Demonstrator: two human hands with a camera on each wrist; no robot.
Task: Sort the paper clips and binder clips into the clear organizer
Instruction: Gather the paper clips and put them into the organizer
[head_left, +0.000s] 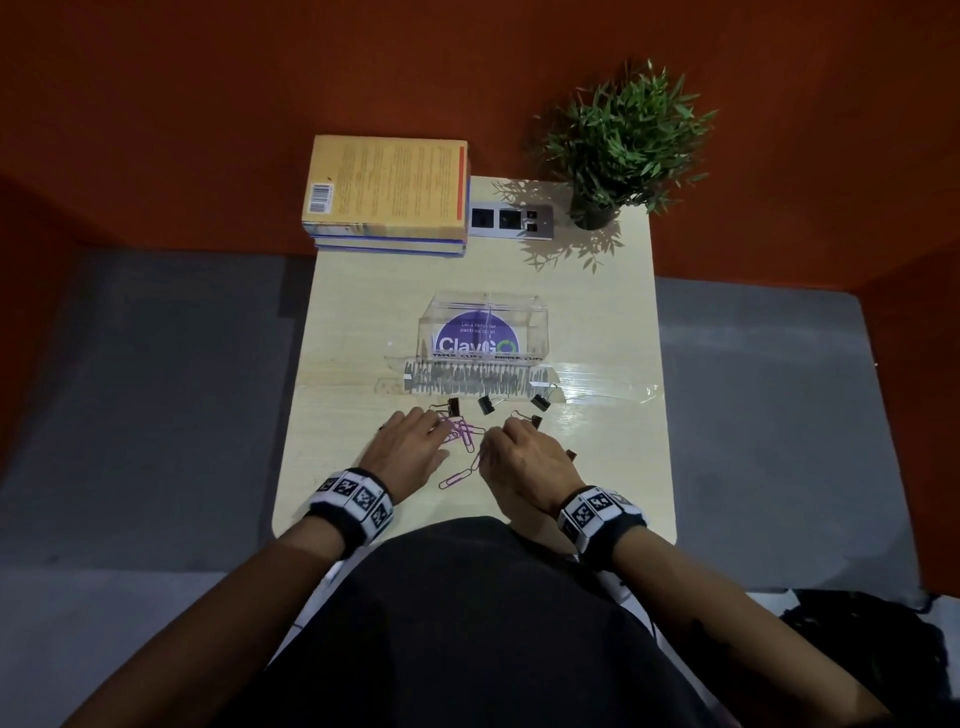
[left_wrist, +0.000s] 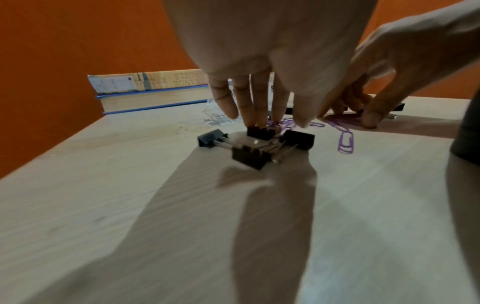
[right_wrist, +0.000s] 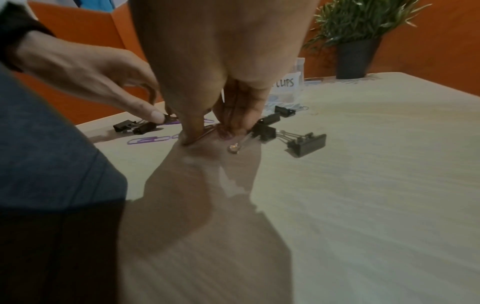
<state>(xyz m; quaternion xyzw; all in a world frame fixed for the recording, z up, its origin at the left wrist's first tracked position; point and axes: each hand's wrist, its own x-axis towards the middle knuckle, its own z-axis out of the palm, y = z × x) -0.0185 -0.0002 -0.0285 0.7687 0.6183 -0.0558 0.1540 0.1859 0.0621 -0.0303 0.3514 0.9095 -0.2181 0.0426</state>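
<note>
Paper clips (head_left: 462, 435), pink-purple, lie in a loose heap on the bench (head_left: 363, 322) between our two hands, with one more (head_left: 457, 477) lying apart nearer our body. Black binder clips (head_left: 488, 404) are scattered just beyond the heap, before the clear organizer (head_left: 485, 325), which stands mid-bench with handwritten labels along its front edge. Our left hand (head_left: 410, 444) reaches down with fingers extended, tips on the bench among the clips; its grip looks relaxed, with nothing visibly held. Our right hand (head_left: 524, 460) has thumb and fingers drawn together at the bench surface, seemingly pinching one paper clip from the heap, though the wrist view is too blurred to be sure. Two stacked books (head_left: 387, 192) and a potted plant (head_left: 623, 145) sit at the far end.
</note>
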